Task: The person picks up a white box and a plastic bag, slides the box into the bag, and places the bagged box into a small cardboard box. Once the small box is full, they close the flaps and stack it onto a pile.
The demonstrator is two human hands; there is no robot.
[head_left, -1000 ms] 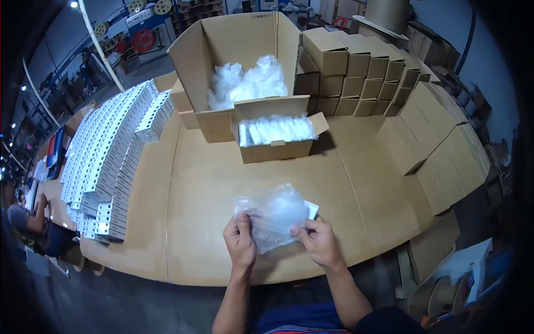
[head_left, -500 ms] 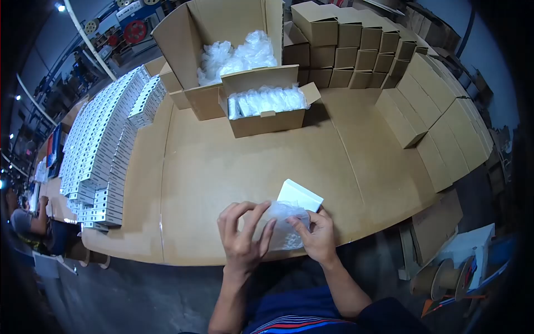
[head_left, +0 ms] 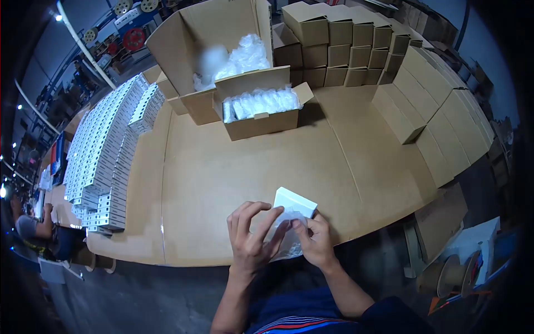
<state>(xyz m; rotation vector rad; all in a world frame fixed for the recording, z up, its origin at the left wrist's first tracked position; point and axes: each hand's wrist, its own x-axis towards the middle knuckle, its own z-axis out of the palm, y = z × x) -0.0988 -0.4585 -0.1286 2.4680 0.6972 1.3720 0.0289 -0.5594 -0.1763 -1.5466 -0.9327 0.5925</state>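
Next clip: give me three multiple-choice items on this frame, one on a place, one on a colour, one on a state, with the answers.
1. Where are the white stacked packs?
A. on the table's left side
B. inside the big carton
C. on the floor

2. What colour is the small box in the hands?
A. brown
B. white
C. blue

3. How is the carton holding bagged items?
A. taped shut
B. crushed flat
C. open

Answers:
1 A, the rows run along the table's left edge.
2 B, its top shows white above the clear bag that the left hand and right hand grip.
3 C, its flaps stand apart with bags showing.
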